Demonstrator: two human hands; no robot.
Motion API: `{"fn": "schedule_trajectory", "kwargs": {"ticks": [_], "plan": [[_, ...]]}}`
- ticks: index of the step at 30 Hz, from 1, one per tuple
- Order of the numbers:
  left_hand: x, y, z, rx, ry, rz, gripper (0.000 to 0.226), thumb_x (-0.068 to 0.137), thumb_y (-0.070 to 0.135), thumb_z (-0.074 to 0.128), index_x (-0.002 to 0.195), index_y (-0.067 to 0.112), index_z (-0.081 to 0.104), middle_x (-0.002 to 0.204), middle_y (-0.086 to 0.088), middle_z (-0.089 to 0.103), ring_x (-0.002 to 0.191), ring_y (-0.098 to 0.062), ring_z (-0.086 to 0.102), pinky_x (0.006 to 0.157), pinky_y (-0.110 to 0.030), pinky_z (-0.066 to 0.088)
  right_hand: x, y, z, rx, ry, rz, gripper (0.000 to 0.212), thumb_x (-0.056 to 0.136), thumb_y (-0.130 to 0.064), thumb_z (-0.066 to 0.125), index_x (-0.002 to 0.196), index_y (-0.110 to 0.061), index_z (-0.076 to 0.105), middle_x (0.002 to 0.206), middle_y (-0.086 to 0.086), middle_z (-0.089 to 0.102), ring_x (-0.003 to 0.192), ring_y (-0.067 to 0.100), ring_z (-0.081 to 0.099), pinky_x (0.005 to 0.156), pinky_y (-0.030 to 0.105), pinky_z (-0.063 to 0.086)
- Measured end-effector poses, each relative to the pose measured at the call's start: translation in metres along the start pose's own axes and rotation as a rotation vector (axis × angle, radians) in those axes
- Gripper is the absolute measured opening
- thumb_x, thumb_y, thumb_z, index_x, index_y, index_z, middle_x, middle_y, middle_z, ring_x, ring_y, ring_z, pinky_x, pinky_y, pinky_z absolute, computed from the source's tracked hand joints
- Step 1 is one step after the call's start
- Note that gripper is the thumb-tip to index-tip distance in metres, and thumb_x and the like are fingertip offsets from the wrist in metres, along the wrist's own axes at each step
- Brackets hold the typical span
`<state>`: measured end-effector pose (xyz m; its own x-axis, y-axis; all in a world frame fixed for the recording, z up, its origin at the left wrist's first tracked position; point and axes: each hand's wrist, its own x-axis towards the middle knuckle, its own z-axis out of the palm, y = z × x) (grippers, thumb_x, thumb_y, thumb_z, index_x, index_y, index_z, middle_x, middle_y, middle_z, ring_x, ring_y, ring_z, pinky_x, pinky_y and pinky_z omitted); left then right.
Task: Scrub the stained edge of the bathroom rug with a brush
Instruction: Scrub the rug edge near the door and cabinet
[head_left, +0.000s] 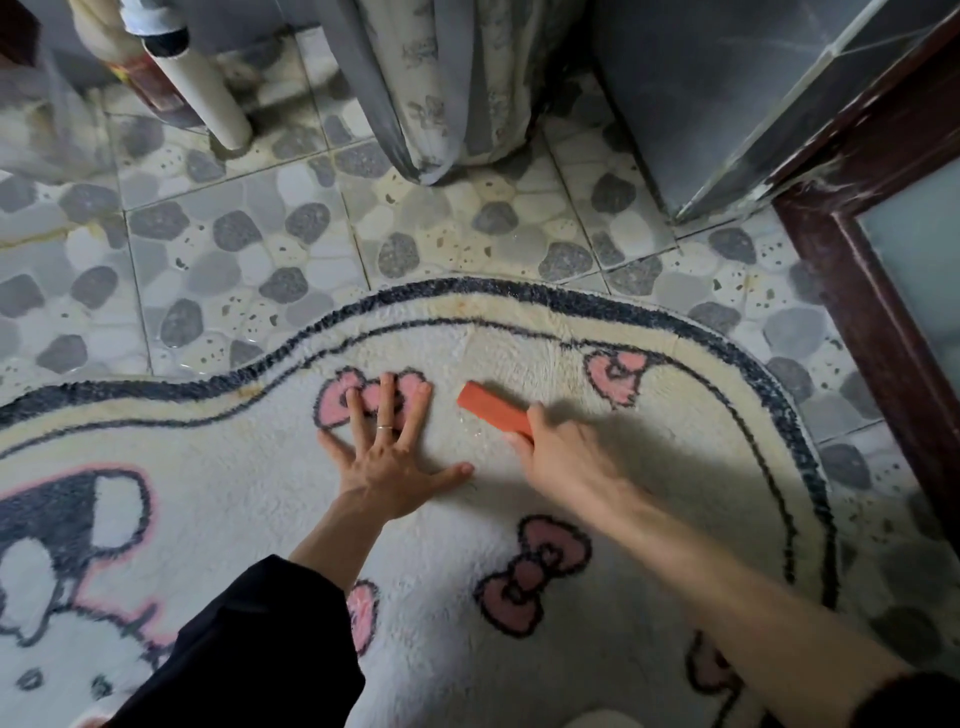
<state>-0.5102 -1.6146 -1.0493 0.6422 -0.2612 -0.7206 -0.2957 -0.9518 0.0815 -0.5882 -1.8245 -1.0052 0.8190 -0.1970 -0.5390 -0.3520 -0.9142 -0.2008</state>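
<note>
– So, which step is this?
– Scrubbing, I'd say, but off target. Right hand (566, 457) has its fingers (519, 441) curled round the near end of the orange brush (493, 408), and the brush is down on the rug (260, 493).
– Left?
– Left hand (387, 462) lies flat, fingers straight and spread, pressing the pile over a pink bow (332, 405). It grips nothing and is just beside the brush. Looks like it's pinning the rug.
– Where's the stain?
– The stained edge (498, 306) is the yellowish band between the two dark outlines, beyond both sets of fingertips. The brush tip sits short of it, inside the inner line.
– Next move?
– Probably push the brush forward, away from the wrist, onto that band, then make short strokes along the curve. Keep the left palm down so the rug doesn't creep over the floor tiles (234, 234).
– Can you see the bristles?
– No, they're hidden under the brush body.
</note>
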Motion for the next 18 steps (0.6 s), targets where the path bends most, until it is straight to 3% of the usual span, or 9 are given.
{"fn": "schedule_trajectory", "kwargs": {"ticks": [2,5,6,8,10,12,15,18], "plan": [[0.001,0.000,0.000,0.032,0.003,0.002,0.116,0.059,0.105,0.028,0.138,0.054,-0.040,0.147,0.008,-0.053,0.143,-0.038,-0.038,0.112,-0.076,-0.006,0.042,0.012,-0.032,-0.045,0.098,0.118,0.054,0.106,-0.048,0.028,0.141,-0.006,0.035,0.090,0.012,0.060,0.070,0.029,0.060,0.052,0.034,0.039],[0.000,-0.001,-0.003,0.040,0.033,0.000,0.117,0.058,0.105,0.030,0.140,0.055,-0.036,0.151,0.008,-0.048,0.145,-0.038,-0.034,0.112,-0.075,-0.002,0.079,0.001,-0.053,0.101,0.162,0.228,0.056,0.107,-0.044,0.029,0.145,-0.003,0.031,0.116,0.021,0.064,0.101,0.038,0.064,0.060,0.032,0.034],[0.000,-0.001,-0.005,0.038,0.029,0.000,0.118,0.057,0.105,0.031,0.141,0.056,-0.035,0.152,0.009,-0.047,0.146,-0.038,-0.033,0.112,-0.075,-0.001,0.077,-0.007,-0.053,0.128,0.135,0.239,0.054,0.107,-0.043,0.030,0.143,-0.003,0.033,0.118,0.021,0.064,0.101,0.038,0.064,0.063,0.033,0.036],[-0.003,-0.001,-0.008,0.019,0.011,0.005,0.118,0.058,0.104,0.035,0.144,0.055,-0.031,0.154,0.009,-0.043,0.147,-0.038,-0.030,0.112,-0.074,0.002,0.055,-0.021,-0.045,0.132,0.097,0.219,0.050,0.107,-0.043,0.031,0.138,-0.004,0.037,0.110,0.017,0.067,0.084,0.033,0.063,0.059,0.032,0.037],[-0.004,-0.004,-0.014,0.033,0.017,0.034,0.114,0.067,0.095,0.047,0.146,0.056,-0.025,0.159,0.008,-0.036,0.149,-0.040,-0.025,0.115,-0.071,0.012,0.038,-0.032,-0.031,0.175,0.000,0.226,0.055,0.108,-0.043,0.028,0.147,-0.003,0.030,0.101,0.011,0.064,0.069,0.024,0.055,0.050,0.029,0.034],[-0.006,-0.013,-0.027,0.018,0.023,0.083,0.105,0.077,0.081,0.058,0.150,0.056,-0.013,0.165,0.009,-0.024,0.151,-0.039,-0.017,0.117,-0.064,0.021,0.024,-0.048,-0.028,0.235,-0.049,0.221,0.058,0.108,-0.043,0.027,0.151,-0.004,0.024,0.102,0.013,0.062,0.071,0.024,0.057,0.051,0.030,0.038],[-0.005,-0.030,-0.053,0.023,0.011,0.183,0.094,0.084,0.068,0.064,0.155,0.054,0.003,0.168,0.013,-0.007,0.154,-0.031,-0.001,0.120,-0.051,0.026,0.024,-0.041,-0.039,0.154,0.007,0.210,0.051,0.108,-0.042,0.028,0.143,-0.004,0.031,0.095,0.008,0.063,0.065,0.020,0.056,0.048,0.024,0.038],[0.000,-0.061,-0.071,0.031,0.015,0.257,0.091,0.085,0.063,0.066,0.156,0.050,0.011,0.167,0.010,0.013,0.151,-0.024,0.020,0.116,-0.047,0.033,0.045,-0.018,-0.049,0.251,0.166,0.529,0.053,0.106,-0.047,0.029,0.137,-0.004,0.038,0.119,0.021,0.064,0.103,0.038,0.062,0.073,0.035,0.044]]}}
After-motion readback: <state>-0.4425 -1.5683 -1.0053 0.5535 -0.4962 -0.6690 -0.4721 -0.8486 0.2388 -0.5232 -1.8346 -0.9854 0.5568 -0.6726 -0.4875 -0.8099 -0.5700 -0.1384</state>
